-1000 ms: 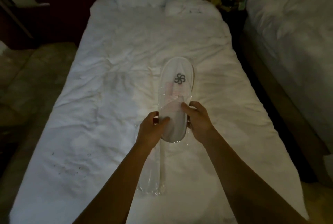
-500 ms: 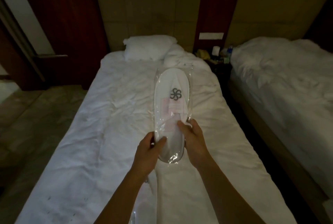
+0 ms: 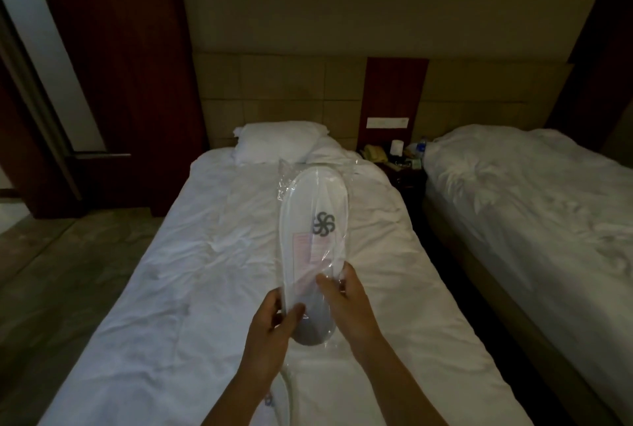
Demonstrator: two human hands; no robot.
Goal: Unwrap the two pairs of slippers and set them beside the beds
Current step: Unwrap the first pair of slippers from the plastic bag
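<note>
Two beds stand side by side in the dim room. The left bed (image 3: 191,288) takes most of the view, with a pillow (image 3: 277,141) at its head, and the right bed (image 3: 531,220) is across a dark gap with a nightstand (image 3: 400,169) at the far end. The person stands at the foot of the left bed and holds up the wrapped pair of slippers (image 3: 313,247) above the cover.

The long axis of the pack points away from the person, toes toward the pillow, heel end low and close to the wrists. Both hands grasp this heel end: the left hand (image 3: 274,326) pinches the left edge with thumb on top, the right hand (image 3: 349,302) presses its thumb on the plastic wrap (image 3: 342,182) from the right side. Both are equally near, so I think the opening must begin at the heel.

A second slipper (image 3: 277,398) lies on the bed under the left forearm; whether it is wrapped, I cannot tell.
</note>
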